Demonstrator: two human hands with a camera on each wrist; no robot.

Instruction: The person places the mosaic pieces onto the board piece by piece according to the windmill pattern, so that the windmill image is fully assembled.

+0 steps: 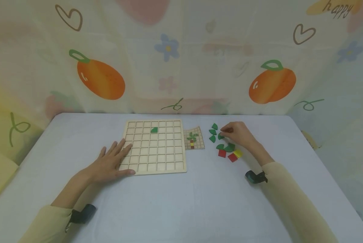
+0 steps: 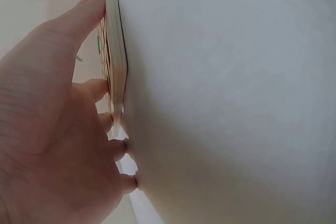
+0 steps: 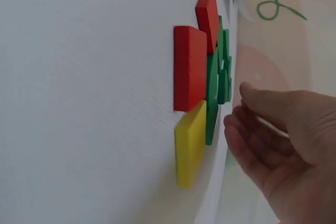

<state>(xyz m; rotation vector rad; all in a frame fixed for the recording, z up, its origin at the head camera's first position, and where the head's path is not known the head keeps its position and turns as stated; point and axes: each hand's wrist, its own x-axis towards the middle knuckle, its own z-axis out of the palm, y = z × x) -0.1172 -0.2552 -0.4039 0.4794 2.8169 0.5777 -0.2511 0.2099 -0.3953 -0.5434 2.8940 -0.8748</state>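
My left hand rests with spread fingers on the left edge of a wooden grid board. In the left wrist view, its thumb lies along the board's edge. One green quarter-circle tile sits in a cell near the board's top. On the right, my right hand hovers with bent fingers by a loose green tile, partly hidden by the fingertips. The right wrist view shows a gap between thumb and fingers, with no tile visible in it.
A small pattern card lies against the board's right side. Several green tiles, two red squares and a yellow tile lie on the white table. A printed curtain hangs behind the table.
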